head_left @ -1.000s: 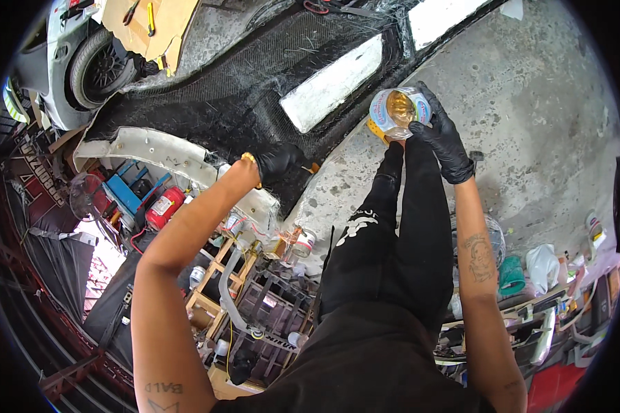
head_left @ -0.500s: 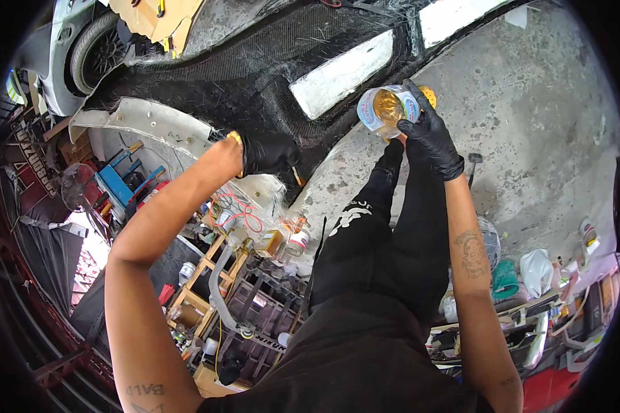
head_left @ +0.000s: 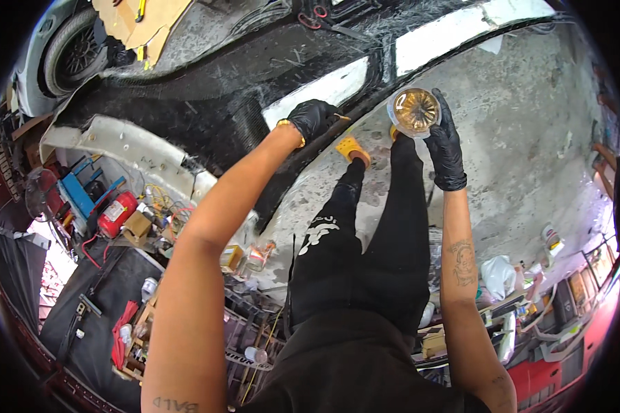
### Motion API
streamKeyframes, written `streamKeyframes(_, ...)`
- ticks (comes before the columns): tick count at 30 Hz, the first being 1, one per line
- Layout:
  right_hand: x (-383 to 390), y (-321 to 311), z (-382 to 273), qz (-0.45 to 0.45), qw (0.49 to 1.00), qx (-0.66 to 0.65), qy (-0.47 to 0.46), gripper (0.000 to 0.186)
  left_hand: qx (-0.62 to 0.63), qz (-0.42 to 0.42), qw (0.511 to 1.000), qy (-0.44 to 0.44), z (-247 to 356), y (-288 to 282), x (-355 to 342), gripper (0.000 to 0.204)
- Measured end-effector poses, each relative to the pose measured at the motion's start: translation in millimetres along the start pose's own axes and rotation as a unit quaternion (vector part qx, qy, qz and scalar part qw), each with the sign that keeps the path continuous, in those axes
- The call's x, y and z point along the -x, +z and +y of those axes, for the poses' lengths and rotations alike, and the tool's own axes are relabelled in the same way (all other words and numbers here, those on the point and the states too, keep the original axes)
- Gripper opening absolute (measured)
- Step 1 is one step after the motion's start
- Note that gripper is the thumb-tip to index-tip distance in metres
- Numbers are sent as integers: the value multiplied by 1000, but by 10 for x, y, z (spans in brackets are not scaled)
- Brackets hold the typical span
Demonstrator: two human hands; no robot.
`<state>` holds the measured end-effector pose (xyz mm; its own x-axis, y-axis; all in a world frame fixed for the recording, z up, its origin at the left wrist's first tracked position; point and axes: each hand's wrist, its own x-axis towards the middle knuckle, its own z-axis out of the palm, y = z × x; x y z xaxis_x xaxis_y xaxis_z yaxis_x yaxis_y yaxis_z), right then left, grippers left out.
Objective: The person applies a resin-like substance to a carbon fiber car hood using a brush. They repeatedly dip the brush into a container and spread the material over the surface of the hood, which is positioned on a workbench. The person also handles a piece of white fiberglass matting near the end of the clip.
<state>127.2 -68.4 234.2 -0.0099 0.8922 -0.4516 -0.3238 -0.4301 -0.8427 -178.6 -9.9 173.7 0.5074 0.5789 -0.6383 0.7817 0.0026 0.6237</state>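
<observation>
Where the left hand (head_left: 312, 120) is: black-gloved, over the black panel (head_left: 179, 104), beside a white strip (head_left: 317, 91); whether glove meets panel, cannot tell.
Left fingers: curled together, clamped on a thin tan stick (head_left: 342, 117), tip jutting out to the right.
Right hand (head_left: 446, 141): black-gloved, raised over the concrete floor (head_left: 523, 131).
Right fingers: clamped on the right side of the clear container.
Clear container (head_left: 415, 111): round, amber liquid inside; held just off the panel's near edge, above one yellow shoe.
Other yellow shoe (head_left: 349, 148): on floor, between the hands.
Scissors (head_left: 312, 18): red handles, far side of panel.
Cardboard (head_left: 145, 31): upper left, near a car wheel (head_left: 76, 58).
Red cylinder (head_left: 117, 214): left, beside blue frame (head_left: 77, 195).
</observation>
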Motion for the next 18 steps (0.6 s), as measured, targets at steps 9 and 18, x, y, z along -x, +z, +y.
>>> streamKeyframes(9, -886, -691, -369, -22, 999, -29, 22, 80, -59, 9, 998, -37, -102, 651, -867, 28)
streamKeyframes(18, -1616, -1072, -652, -135, 984, 112, 20, 76, -179, -105, 978, -16, -106, 199, -165, 18)
